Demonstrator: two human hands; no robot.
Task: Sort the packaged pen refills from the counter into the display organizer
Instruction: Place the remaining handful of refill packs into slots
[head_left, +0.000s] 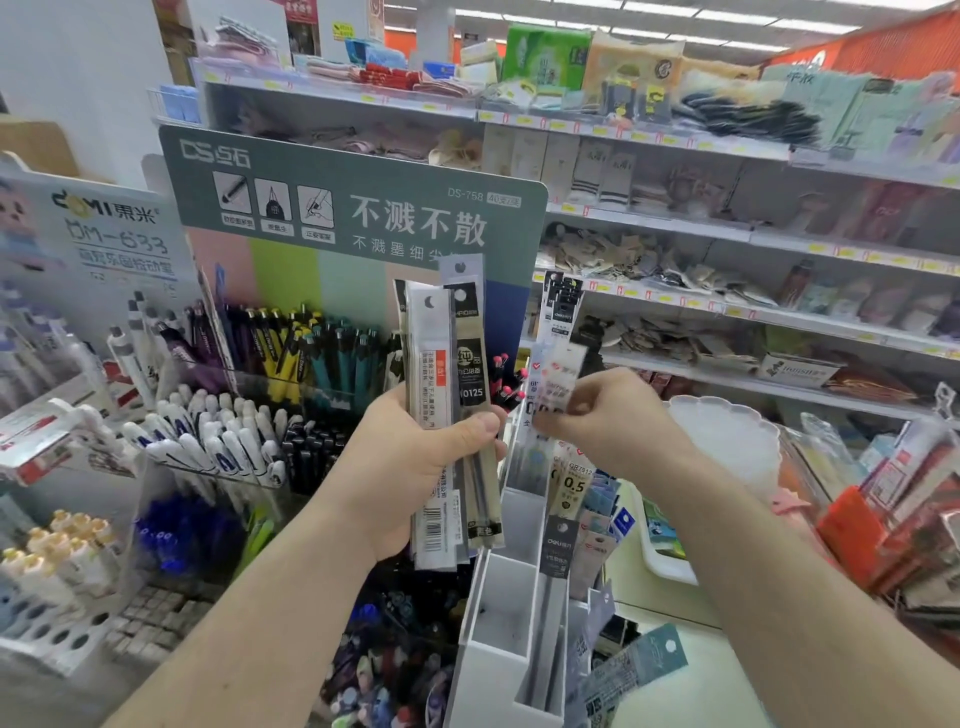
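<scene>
Above the white, stepped plastic display organizer (511, 613), the left hand (415, 467) holds a fanned bundle of long, clear-sleeved refill packets (452, 415) upright, its grip clamped round their middle with the thumb across the front. The right hand (613, 421) pinches one small translucent refill packet (558, 379) by its lower part, just over the organizer's rear compartments, where other packets already stand. The step in hand looks like slotting this single packet. Next, it probably needs lowering into the matching compartment, then another drawn from the bundle.
</scene>
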